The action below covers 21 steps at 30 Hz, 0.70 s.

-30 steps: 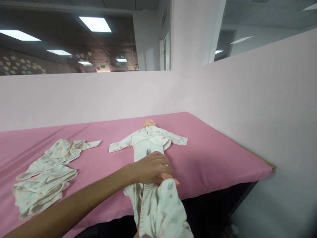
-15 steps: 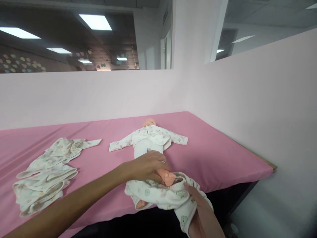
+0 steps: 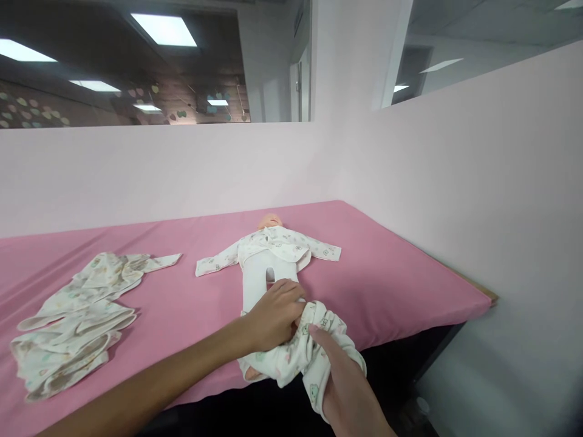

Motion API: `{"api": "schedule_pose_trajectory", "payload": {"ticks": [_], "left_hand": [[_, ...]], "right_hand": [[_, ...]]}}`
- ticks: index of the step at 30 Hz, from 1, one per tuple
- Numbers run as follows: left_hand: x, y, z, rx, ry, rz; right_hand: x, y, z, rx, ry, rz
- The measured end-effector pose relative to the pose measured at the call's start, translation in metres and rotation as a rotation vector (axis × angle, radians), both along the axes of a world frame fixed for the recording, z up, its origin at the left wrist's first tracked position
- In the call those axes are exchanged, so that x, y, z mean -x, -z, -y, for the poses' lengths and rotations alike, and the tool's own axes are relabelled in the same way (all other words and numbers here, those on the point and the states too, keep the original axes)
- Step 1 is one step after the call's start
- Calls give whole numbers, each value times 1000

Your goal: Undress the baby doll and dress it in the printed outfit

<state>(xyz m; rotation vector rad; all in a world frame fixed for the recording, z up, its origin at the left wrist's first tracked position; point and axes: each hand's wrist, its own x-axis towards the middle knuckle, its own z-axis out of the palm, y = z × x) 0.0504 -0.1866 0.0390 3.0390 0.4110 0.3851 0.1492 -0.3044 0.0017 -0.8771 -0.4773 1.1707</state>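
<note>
Printed trousers [image 3: 298, 358] had been drawn over the doll's foot that showed bare half a second earlier; the right hand [image 3: 348, 385] had shifted inward, close to the left.

Left hand [image 3: 277, 312]: fingers [image 3: 291, 297] curled tight at the upper edge of the trousers, apparently round the doll's leg; the leg itself was hidden. Judged held so to steady the limb against the pull of the cloth.

Right hand: thumb [image 3: 314, 329] pressed on the gathered folds, fabric gripped; remaining fingers were out of sight in the cloth. Bunching probably shortened the leg tube the foot had to pass.

Trousers hung over the front edge of the tabletop [image 3: 387, 279]. A skin-coloured patch, probably the other foot [image 3: 252, 373], showed at their lower opening.

Doll [image 3: 254, 285] lay on its back, head towards the back edge, legs at the front edge, likely to keep them within reach. Its jacket [image 3: 291, 243] had both sleeves spread sideways, the front parted over the white torso.

Second printed garment [image 3: 86, 309] lay crumpled towards the tabletop's left, well apart from the doll.
</note>
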Motion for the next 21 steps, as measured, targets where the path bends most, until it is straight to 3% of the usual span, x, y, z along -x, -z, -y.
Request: {"api": "schedule_pose_trajectory", "payload": {"ticks": [4,7,9,14,18,21], "left_hand": [[17,-13,11,313,-36,55],[32,-21,36,531,-227,120],[37,-20,58,557,-313,146],[25,12,92,148,-360,184],[9,39,87,-244,-402,276],[7,45,80,-458,-348,283]], "right_hand": [[6,0,-9,52,-29,-109],[8,-1,-6,105,-55,-281],[7,-5,1,132,-117,-302],[1,-15,15,159,-262,-218],[2,-7,7,154,-218,-241],[4,-2,3,118,-232,-252]]}}
